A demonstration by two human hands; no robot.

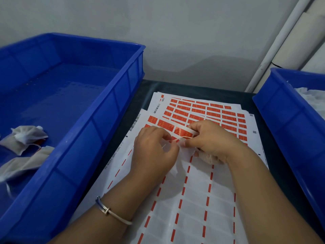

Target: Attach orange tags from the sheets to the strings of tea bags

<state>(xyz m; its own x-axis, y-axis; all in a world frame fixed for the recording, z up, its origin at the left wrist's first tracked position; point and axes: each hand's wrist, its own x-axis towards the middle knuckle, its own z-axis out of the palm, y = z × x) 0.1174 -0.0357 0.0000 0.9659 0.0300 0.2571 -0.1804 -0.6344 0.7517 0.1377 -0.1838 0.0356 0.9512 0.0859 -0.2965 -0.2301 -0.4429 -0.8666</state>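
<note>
- the sheets lie stacked at centre frame on the table.
- a large bin sits at left, with tea bags in its lower-left corner.
- a second bin stands at the right edge.
- both hands meet above the sheets.

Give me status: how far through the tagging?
Done: a few tagged tea bags lie in the left bin, and the near sheet is mostly stripped. In hand: both the left hand and right hand pinch a string. Left: rows of orange tags and untagged bags in the right bin.
</note>
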